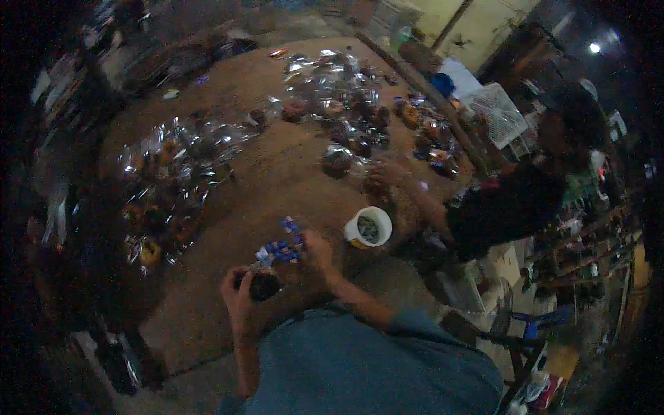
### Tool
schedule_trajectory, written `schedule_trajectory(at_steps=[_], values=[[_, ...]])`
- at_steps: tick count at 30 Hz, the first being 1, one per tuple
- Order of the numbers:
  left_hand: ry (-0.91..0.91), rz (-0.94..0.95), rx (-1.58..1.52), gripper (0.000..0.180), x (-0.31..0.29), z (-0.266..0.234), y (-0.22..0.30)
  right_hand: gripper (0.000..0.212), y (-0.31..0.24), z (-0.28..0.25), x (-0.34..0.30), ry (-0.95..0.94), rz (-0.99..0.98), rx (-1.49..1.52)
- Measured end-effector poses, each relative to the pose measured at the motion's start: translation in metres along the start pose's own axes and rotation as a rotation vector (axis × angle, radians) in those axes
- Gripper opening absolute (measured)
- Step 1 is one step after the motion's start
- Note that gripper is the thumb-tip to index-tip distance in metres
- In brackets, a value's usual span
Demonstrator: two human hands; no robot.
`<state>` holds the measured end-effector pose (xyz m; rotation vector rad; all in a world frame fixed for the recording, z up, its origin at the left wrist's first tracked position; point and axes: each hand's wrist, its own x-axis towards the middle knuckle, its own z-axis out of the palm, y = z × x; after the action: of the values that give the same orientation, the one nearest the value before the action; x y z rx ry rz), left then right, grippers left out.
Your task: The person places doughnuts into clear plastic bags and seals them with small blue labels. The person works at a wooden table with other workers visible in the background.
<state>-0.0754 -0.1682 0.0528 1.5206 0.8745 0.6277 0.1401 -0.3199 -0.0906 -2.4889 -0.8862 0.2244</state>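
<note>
My left hand (238, 294) curls its fingers around the side of a dark round object (263, 285) near the front edge of the table; its kind is too dim to make out. Just beyond it lies a small heap of blue-and-white pieces (279, 251), like little wrapped packets. At the right side of that heap is my right hand (317, 250), with its fingers blurred; whether they hold a piece does not show. A white mug-like container (374, 226) with greyish bits inside stands to the right of my right hand.
Clear-wrapped bundles (173, 152) cover the table's left side, and more shiny wrapped bundles (332, 90) lie at the far middle. On the right, a co-worker's hand (391, 173) reaches to the bundles. A wooden rail (422, 100) edges the table beside a white fan (494, 114).
</note>
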Motion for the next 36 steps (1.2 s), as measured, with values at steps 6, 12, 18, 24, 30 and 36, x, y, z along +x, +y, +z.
schedule_trajectory(at_steps=[6,12,18,24,30,36], values=[[-0.053,-0.027,-0.081,0.015,0.013,0.009,-0.023,0.029,0.003,-0.013,-0.005,0.226,0.044,0.532],[-0.178,0.065,-0.026,0.014,-0.005,-0.002,0.024,0.031,-0.085,-0.105,-0.008,-0.093,0.140,0.841],[-0.124,0.058,-0.206,0.024,-0.012,0.024,0.032,0.029,-0.149,-0.153,-0.034,-0.246,-0.201,0.699],[-0.075,0.062,-0.112,0.024,-0.018,0.020,0.010,0.022,-0.153,-0.149,-0.033,-0.286,-0.370,0.677],[-0.037,0.003,-0.255,0.020,-0.020,0.022,0.013,0.021,-0.152,-0.146,-0.024,-0.377,-0.230,0.635],[-0.076,-0.024,-0.222,0.022,-0.015,0.020,0.024,0.023,-0.139,-0.131,-0.031,-0.300,-0.203,0.711]])
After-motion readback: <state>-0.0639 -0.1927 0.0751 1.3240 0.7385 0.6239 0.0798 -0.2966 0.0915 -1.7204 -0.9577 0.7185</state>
